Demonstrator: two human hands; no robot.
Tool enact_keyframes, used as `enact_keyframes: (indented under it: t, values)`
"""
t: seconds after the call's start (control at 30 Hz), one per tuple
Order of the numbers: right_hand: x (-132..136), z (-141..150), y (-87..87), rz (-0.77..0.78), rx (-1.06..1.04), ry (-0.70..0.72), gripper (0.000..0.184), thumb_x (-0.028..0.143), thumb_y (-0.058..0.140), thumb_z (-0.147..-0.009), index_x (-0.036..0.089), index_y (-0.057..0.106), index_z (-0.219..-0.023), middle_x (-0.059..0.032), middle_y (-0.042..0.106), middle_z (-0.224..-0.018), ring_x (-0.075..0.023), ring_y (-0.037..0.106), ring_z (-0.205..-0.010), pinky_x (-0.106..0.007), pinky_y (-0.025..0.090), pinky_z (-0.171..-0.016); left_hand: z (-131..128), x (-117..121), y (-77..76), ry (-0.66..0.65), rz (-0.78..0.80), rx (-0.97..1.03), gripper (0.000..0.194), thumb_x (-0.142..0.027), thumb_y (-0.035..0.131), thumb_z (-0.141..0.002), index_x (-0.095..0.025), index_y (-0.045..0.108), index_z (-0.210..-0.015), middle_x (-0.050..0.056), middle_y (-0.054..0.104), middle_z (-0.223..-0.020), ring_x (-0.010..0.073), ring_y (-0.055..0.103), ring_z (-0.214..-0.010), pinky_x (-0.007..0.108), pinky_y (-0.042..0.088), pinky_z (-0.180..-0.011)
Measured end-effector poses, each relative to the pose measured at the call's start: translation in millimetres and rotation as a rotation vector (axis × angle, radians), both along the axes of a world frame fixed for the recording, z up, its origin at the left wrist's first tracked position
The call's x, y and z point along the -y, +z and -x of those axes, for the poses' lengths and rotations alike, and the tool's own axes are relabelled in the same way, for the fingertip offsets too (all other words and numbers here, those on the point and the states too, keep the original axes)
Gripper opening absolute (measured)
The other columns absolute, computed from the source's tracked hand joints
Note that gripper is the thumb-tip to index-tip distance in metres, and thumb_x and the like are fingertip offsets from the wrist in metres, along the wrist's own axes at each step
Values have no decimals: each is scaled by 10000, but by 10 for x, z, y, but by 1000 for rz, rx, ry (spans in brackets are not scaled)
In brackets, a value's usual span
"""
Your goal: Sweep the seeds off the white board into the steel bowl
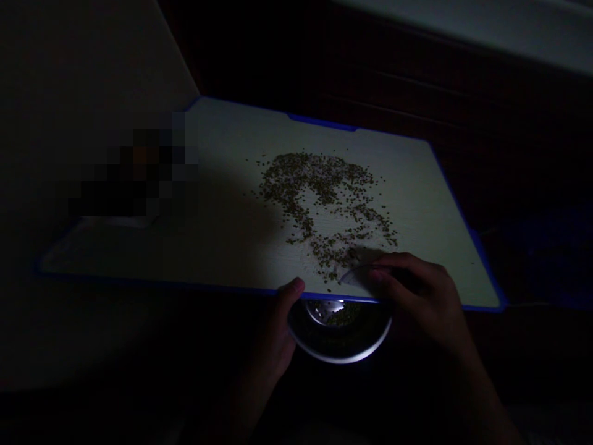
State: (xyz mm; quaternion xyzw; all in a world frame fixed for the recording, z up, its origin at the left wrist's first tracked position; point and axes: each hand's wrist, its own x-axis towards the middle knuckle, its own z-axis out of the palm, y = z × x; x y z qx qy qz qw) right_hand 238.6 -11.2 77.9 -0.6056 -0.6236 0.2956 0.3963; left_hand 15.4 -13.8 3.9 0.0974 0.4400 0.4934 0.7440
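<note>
Small greenish seeds or beans (301,173) lie scattered in a ragged patch over a pale board (222,247) with a blue rim. My right hand (424,287) pinches a thin, clear, curved piece (354,272), perhaps a plastic scraper. Its edge meets the board close to the nearest seeds. Below the board's near edge is a round metal bowl (345,357) with more of the seeds inside. My left hand (280,334) grips the bowl's left side, its thumb up at the board's blue edge. Its other fingers are mostly hidden.
The scene is very dark. A blurred-out dark object (134,173) sits at the board's left end, over a pale surface (83,74). Dark wood-like panels (393,93) lie beyond the board, and a pale ledge (500,31) crosses the top right.
</note>
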Motion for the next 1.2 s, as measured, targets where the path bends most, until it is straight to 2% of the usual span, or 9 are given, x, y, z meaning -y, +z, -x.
enact_keyframes:
  t: [0.13, 0.37, 0.5, 0.63, 0.8, 0.93, 1.07, 1.2]
  values:
    - [2, 5, -2, -10, 16, 3, 120, 346, 805, -904, 301, 839, -1010, 9, 874, -994, -193, 821, -880, -315, 655, -800, -1, 0, 29, 11, 7, -1, 299, -429, 896, -789, -189, 845, -960, 95, 861, -947, 315, 800, -977, 403, 628, -913]
    - [-4, -16, 18, -21, 55, 87, 105, 327, 807, -916, 303, 847, -1010, 7, 873, -998, -209, 826, -901, -342, 659, -821, 17, 22, 46, -10, 2, -15, 268, -442, 871, -822, -183, 822, -867, 86, 855, -899, 306, 802, -894, 405, 619, -871]
    - [-3, -15, 29, -11, 27, 123, 122, 314, 803, -923, 301, 850, -1035, -5, 877, -1056, -228, 832, -968, -370, 666, -852, 16, 14, 45, 1, 36, -23, 273, -444, 903, -783, -190, 820, -841, 44, 822, -786, 266, 783, -792, 366, 609, -782]
    - [-15, -10, 41, -4, -11, 169, 122, 287, 803, -922, 307, 855, -1031, -2, 878, -1054, -218, 835, -945, -351, 668, -820, 5, 10, 51, 19, 75, -33, 288, -450, 929, -743, -198, 804, -802, 18, 789, -731, 235, 757, -723, 343, 596, -721]
    - [0, -23, 33, -13, -26, 158, 133, 293, 822, -913, 320, 859, -1037, 13, 880, -1029, -210, 837, -920, -342, 675, -822, 4, 20, 54, 19, 107, -2, 279, -436, 923, -757, -194, 813, -840, 32, 813, -775, 277, 787, -831, 399, 617, -849]
    - [0, -9, 23, -29, 1, 161, 144, 295, 805, -934, 316, 853, -1068, 1, 879, -1073, -212, 834, -974, -346, 670, -859, 5, 25, 57, 10, 54, 11, 284, -425, 892, -802, -172, 831, -916, 81, 853, -904, 316, 799, -985, 423, 603, -950]
    - [-22, 14, 18, -29, 10, 154, 162, 292, 809, -929, 329, 854, -1080, 8, 877, -1071, -208, 830, -973, -349, 663, -877, 1, 26, 63, -10, 37, 7, 271, -430, 861, -832, -173, 840, -914, 108, 865, -944, 345, 791, -1083, 438, 593, -1002]
    - [-30, 25, 18, -30, 22, 166, 174, 297, 798, -939, 335, 851, -1100, 1, 874, -1094, -210, 827, -986, -364, 662, -900, -11, 28, 66, 5, 21, 40, 295, -407, 831, -870, -180, 845, -1058, 116, 868, -1099, 343, 772, -1166, 444, 573, -1052]
